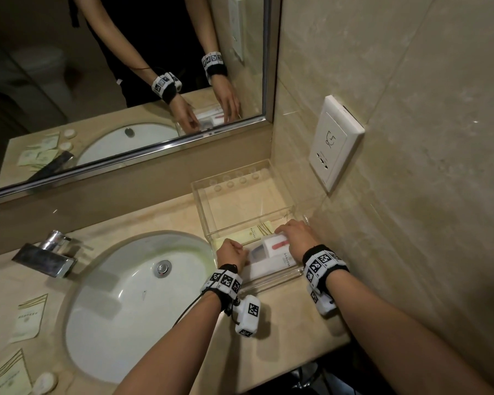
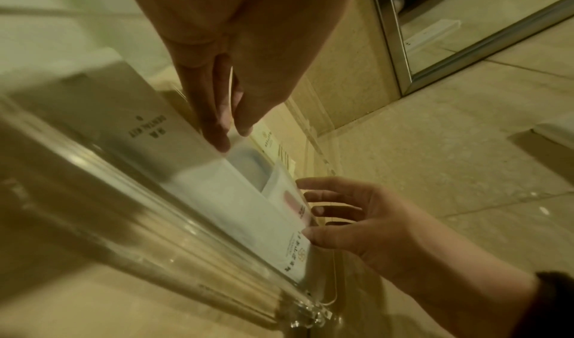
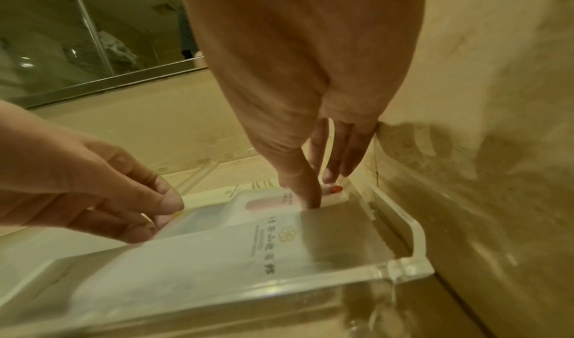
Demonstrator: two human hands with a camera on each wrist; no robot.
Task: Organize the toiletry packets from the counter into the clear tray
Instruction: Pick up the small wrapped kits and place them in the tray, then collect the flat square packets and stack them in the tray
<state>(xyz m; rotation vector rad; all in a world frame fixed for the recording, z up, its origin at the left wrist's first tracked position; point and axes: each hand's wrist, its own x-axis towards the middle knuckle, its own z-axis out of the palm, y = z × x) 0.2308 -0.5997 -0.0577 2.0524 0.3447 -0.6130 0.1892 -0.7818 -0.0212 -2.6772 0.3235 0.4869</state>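
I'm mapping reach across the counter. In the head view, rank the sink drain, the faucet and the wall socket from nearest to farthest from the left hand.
1. Sink drain: just left of the left hand, in the basin.
2. Wall socket: up and to the right, on the wall.
3. Faucet: far left, beyond the basin.

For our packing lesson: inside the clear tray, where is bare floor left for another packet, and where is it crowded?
The clear tray has bare floor in its far half, bordered by the mirror-side wall and the cream packet. The near half is crowded: white packets overlap there, with the left hand and right hand on them.
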